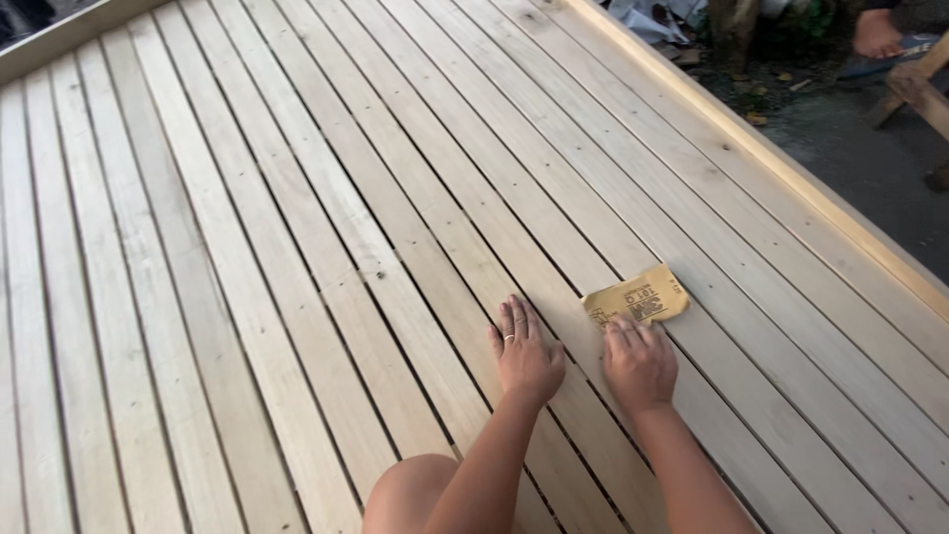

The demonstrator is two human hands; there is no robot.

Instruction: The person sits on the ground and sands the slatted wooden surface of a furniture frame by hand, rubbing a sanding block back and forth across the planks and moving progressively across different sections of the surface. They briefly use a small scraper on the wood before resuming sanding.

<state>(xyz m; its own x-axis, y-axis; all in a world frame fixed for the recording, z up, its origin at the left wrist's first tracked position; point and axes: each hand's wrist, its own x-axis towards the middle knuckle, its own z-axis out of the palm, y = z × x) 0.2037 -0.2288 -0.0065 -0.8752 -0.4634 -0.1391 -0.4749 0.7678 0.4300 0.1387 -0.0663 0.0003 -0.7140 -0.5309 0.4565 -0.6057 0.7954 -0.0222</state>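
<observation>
Pressing sandpaper (636, 298) with flat fingers, right hand (640, 363) and open left hand (526, 354) rest on slats (297, 247).

**Our hands and arms: bare, one ring**

Two bare hands, ours, in the head view. Our left hand (526, 354) wears one thin, pale metal band (508, 338) on a finger; which finger we cannot tell for sure. No other jewellery on it. Our right hand (639, 362) wears nothing: no ring, no glove. Nails on both look short and unpainted, though they show small. Both forearms are bare right down to the bottom edge, no sleeves, no watch, no bracelet. A bare rounded knee (407, 490) of ours shows at the lower edge, no cloth on the part in view. No marks or tattoos visible on us.
</observation>
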